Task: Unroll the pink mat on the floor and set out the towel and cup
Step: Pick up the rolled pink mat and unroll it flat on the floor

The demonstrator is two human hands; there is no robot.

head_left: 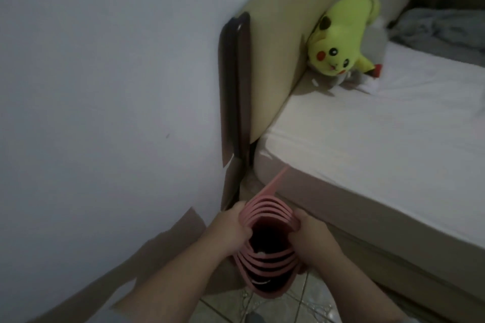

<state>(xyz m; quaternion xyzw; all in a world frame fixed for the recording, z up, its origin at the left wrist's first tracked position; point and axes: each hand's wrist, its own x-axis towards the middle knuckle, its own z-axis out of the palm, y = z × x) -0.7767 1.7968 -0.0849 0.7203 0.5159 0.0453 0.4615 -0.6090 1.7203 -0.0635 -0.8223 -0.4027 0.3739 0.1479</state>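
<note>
The pink mat [265, 267] is rolled up in a loose coil and stands on end, seen from above so its spiral layers and dark hollow middle show. Its loose outer end sticks up toward the bed corner. My left hand [231, 225] grips the roll's left side and my right hand [312, 233] grips its right side, both at the upper rim. Something pale lies down inside the hollow, too dark to identify. No towel or cup is clearly in view.
A bed [367, 139] with a white sheet fills the right side, its beige headboard [283, 42] against the white wall [105, 86]. A yellow plush toy [341, 39] lies near the headboard. Tiled floor [301, 304] shows below the roll, in a narrow gap between wall and bed.
</note>
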